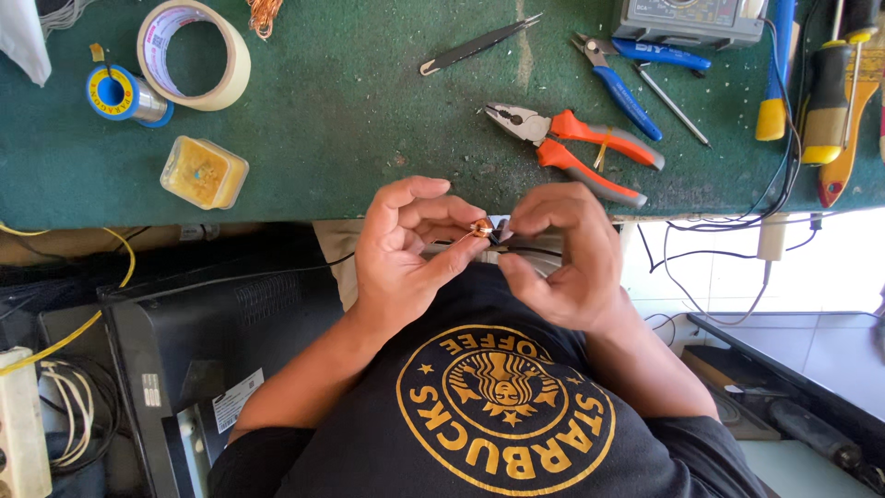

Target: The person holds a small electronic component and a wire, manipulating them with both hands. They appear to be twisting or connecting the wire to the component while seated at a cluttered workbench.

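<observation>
Head view: left hand (406,249), right hand (562,258) pinch small coppery coil (481,228).

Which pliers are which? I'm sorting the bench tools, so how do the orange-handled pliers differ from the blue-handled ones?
The orange-handled pliers are bigger, with broad blunt jaws; the blue-handled pliers are slimmer with a small pointed head. The orange pair lies nearer the hands, handles spread with a yellow band across them; the blue pair lies farther back beside the grey meter. Both rest untouched on the green mat.

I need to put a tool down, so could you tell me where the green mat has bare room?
Free: mat between tape roll, yellow box and pliers; also the left edge below the solder spool. Crowded: right side around blue cutters, screwdrivers and cables.
</observation>
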